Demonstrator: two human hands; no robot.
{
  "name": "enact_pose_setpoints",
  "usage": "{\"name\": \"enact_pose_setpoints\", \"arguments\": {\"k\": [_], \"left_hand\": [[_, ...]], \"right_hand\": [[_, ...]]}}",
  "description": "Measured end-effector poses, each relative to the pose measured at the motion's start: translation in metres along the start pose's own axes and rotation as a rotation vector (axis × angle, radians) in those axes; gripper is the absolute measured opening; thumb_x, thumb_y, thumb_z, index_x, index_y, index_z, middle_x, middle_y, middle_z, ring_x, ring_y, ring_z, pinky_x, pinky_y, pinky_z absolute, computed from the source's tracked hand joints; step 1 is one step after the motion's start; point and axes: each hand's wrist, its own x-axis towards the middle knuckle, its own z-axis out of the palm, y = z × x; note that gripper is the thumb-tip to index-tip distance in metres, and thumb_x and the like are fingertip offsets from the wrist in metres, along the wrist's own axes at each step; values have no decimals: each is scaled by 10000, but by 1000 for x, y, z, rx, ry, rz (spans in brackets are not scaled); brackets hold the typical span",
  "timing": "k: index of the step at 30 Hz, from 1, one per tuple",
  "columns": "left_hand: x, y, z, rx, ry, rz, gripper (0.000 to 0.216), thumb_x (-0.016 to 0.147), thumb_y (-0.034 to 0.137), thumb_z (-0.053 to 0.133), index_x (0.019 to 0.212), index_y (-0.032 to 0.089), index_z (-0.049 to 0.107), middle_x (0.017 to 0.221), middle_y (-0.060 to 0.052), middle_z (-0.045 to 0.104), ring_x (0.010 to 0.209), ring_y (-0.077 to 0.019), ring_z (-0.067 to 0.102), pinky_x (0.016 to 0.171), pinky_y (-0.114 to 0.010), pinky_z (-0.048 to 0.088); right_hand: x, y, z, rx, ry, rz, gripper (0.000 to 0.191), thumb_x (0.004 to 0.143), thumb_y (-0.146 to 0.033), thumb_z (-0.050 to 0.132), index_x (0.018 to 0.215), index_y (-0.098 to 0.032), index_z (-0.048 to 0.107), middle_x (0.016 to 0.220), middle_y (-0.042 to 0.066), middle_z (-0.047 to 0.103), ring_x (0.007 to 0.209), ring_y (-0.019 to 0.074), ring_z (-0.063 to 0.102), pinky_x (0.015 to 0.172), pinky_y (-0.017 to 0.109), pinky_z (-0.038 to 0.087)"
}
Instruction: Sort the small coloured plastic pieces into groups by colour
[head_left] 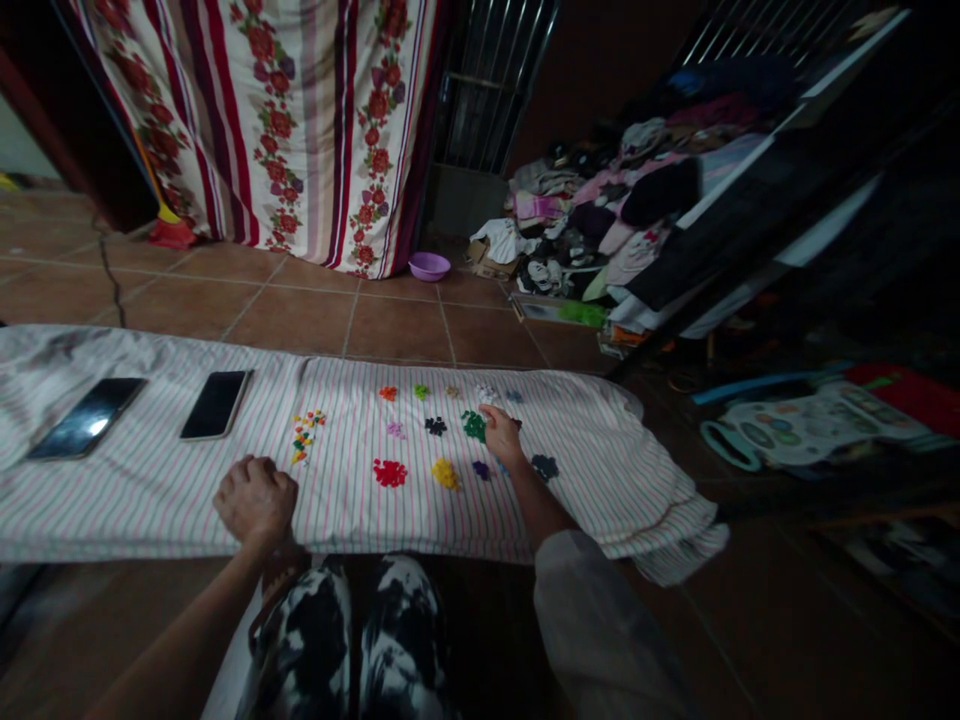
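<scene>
Small coloured pieces, too small to name, lie sorted by colour on a striped cloth (pixel 345 500). My right hand (pixel 502 436) reaches over them, fingertips pinched together between the white pile (pixel 486 391) and the green pile (pixel 472 425). Whatever those fingers hold, if anything, is too small to see. Nearer me lie the red pile (pixel 389 473), yellow pile (pixel 445 474) and purple pile (pixel 481 470). My left hand (pixel 256 497) rests curled on the cloth, its fingertips hidden. Just beyond it is a mixed-colour group of pieces (pixel 306 436).
Two dark-screened phones, a nearer-centre one (pixel 217 405) and another one (pixel 88 418), lie on the cloth's left part. A purple basin (pixel 429 266) sits on the tiled floor by a floral curtain (pixel 277 130). Heaped clothes (pixel 600 210) fill the back right.
</scene>
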Motion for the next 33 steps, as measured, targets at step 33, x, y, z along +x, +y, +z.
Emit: {"name": "enact_pose_setpoints", "arguments": {"k": [33], "left_hand": [[-31, -43, -62, 17, -596, 421, 377, 852, 282, 392, 1121, 177, 634, 1233, -157, 579, 1212, -255, 489, 975, -362, 385]], "right_hand": [[-142, -145, -37, 98, -71, -302, 277, 795, -208, 421, 877, -197, 685, 944, 90, 670, 922, 215, 621, 872, 368, 505]]}}
